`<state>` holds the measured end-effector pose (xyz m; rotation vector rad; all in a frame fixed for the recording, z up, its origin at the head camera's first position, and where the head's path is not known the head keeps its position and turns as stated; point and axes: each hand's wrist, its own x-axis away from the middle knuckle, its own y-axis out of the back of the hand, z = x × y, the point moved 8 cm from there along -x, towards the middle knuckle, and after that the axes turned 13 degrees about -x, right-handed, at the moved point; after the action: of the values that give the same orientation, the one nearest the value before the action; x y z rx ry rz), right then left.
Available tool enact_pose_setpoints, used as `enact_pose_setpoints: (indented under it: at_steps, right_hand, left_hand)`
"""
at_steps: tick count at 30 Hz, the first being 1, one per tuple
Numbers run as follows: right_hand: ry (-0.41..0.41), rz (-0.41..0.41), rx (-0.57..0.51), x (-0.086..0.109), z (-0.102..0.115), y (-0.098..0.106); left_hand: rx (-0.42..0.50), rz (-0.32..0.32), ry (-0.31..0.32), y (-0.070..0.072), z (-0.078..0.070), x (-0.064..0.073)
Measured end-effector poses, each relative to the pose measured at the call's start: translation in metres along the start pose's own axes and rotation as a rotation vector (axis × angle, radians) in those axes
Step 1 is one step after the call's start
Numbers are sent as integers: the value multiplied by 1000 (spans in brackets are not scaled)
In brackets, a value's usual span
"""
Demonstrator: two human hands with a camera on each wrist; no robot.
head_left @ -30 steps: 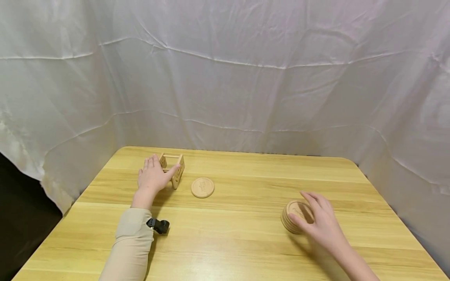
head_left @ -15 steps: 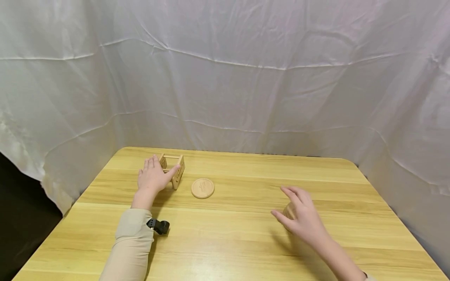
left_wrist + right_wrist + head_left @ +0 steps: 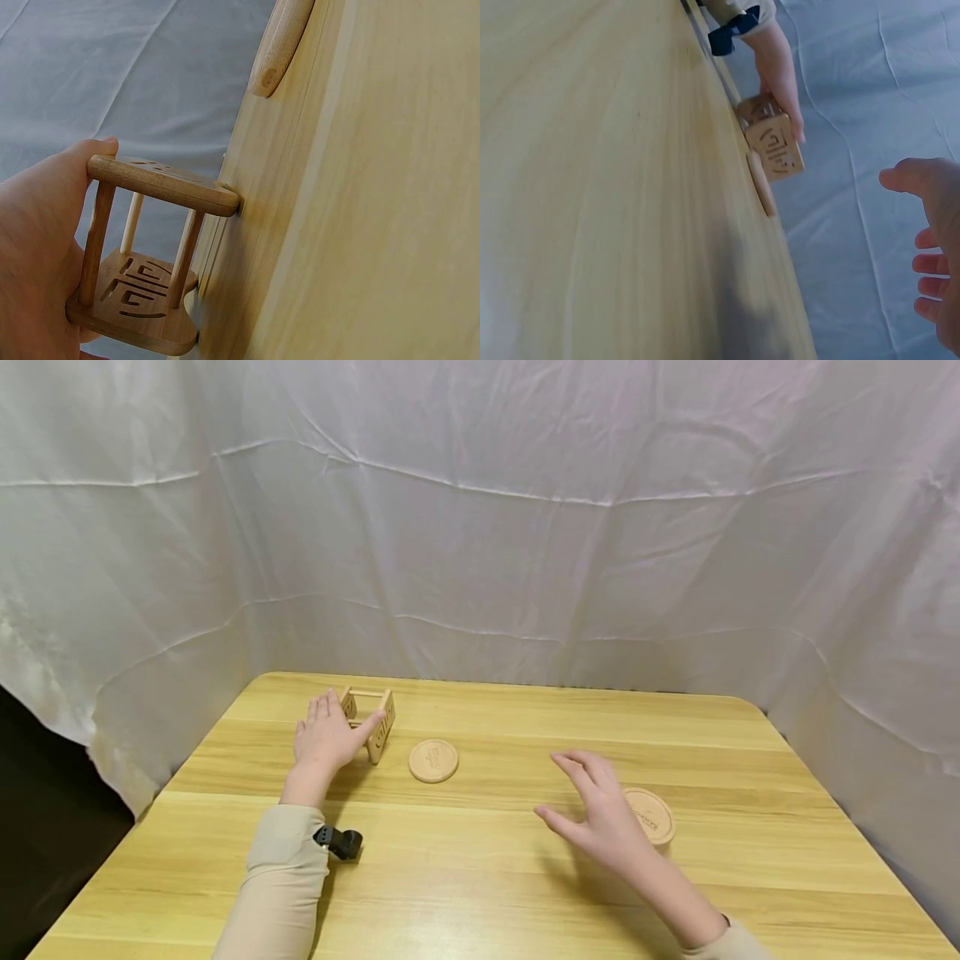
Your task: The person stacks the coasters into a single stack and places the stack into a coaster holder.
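My left hand [image 3: 326, 742] grips a small wooden coaster holder [image 3: 379, 732] at the table's far left. In the left wrist view the holder [image 3: 142, 300] shows two slotted end panels joined by dowels, with my thumb on one panel and the fingers partly hidden at the other. A round wooden coaster [image 3: 433, 762] with an engraved face lies flat just right of the holder. My right hand [image 3: 603, 818] hovers above the table, thumb and fingers spread, holding nothing. Behind it sits a stack of coasters [image 3: 654, 816], partly covered by the hand.
The light wooden table [image 3: 465, 877] has rounded far corners. A pale curtain [image 3: 487, 552] hangs behind it and along both sides. A black wrist camera [image 3: 341, 842] sticks out from the left sleeve, low over the tabletop.
My right hand has moved left from over the coaster stack, uncovering its right part. The left hand, the holder and the single coaster have stayed where they were.
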<state>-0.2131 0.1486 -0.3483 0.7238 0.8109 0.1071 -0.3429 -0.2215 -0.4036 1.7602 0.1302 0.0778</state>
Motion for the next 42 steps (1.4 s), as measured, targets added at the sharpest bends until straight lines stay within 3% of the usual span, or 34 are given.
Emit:
enact_pose_setpoints:
  at_steps: [13, 30, 42]
  right_hand:
    - [36, 77, -42, -10, 16, -41]
    - [-79, 221, -118, -21, 18, -90]
    - [-170, 237, -139, -37, 13, -113]
  left_hand:
    - [-7, -6, -1, 1, 0, 0]
    - [-7, -2, -3, 1, -1, -1]
    - [-3, 5, -3, 0, -1, -1]
